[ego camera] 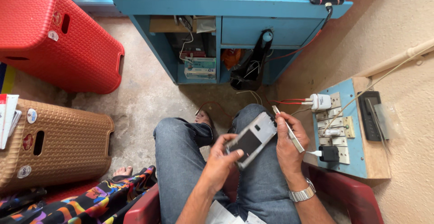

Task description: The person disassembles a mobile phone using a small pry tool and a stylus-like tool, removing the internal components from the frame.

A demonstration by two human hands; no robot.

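Observation:
My left hand (220, 160) grips the lower end of an opened phone frame (251, 139), a grey metal shell with a dark middle, held tilted over my lap. My right hand (289, 143) steadies the frame's upper right edge and also holds a thin metal tool (288, 122) that points up and left past the frame's top corner. A metal watch (302, 193) sits on my right wrist. I am seated on a red plastic chair (357, 196) in blue jeans.
A blue workbench (235, 7) stands ahead, with shelves and a dark bag under it. A blue switchboard (343, 129) with plugs and chargers is on the right wall. Red stool (54, 34) and brown stool (58, 142) at left. Another person's foot and patterned cloth (104, 197) lie lower left.

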